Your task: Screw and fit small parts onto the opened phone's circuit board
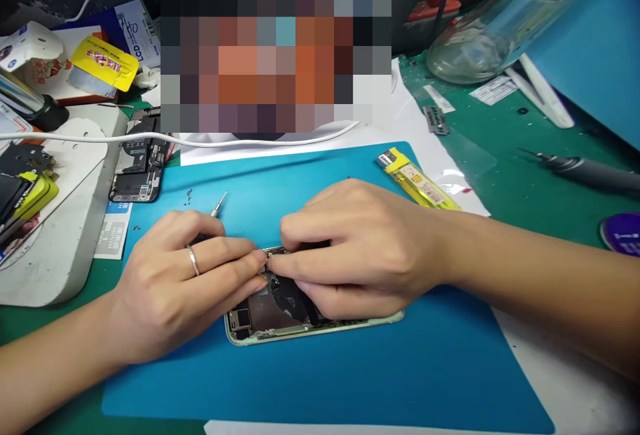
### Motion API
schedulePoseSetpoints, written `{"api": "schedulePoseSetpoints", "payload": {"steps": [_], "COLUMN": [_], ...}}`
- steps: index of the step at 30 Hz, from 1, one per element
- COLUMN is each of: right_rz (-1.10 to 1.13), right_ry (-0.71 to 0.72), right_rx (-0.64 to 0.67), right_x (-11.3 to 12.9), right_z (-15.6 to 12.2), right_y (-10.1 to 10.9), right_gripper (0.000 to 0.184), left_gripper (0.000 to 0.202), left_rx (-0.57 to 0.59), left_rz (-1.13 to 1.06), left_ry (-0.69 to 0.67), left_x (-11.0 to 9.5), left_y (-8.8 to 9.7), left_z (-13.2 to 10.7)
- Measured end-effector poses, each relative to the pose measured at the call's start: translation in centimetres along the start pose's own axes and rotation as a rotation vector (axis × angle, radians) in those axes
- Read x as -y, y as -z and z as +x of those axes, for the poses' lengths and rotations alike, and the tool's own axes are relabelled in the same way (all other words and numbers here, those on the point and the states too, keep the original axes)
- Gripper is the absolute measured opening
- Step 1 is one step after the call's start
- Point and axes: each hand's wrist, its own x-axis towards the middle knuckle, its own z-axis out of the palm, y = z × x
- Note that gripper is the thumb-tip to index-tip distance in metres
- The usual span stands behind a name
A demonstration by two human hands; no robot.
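Right now both hands meet over an opened phone [280, 318] lying on the blue mat [350, 381]. The left hand [185, 281] and the right hand [360, 255] each pinch fingertips together at a tiny part near the phone's upper edge; what exactly sits in the grip is too small to tell. Working well here seems to call for light pressure and both wrists resting on the mat for steadiness. Loose screws [189, 196] and a small screwdriver [219, 204] lie just behind the left hand, easy to sweep away. A yellow tube [417, 180] and a white cable [210, 141] lie farther back on the tabletop.
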Motion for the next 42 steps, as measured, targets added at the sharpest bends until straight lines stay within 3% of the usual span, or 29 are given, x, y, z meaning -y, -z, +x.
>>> {"api": "schedulePoseSetpoints", "payload": {"steps": [32, 42], "right_rz": [0.073, 0.111], "right_ry": [-0.025, -0.02], "right_rx": [0.002, -0.011], "right_x": [-0.1, -0.12], "right_z": [0.09, 0.22], "right_y": [0.12, -0.08], "right_gripper": [0.029, 0.033], "left_gripper": [0.018, 0.025], "left_rx": [-0.004, 0.029], "left_rz": [-0.052, -0.118], "left_ry": [-0.074, -0.022], "left_x": [0.08, 0.12], "left_y": [-0.14, -0.14], "left_z": [0.45, -0.18]}}
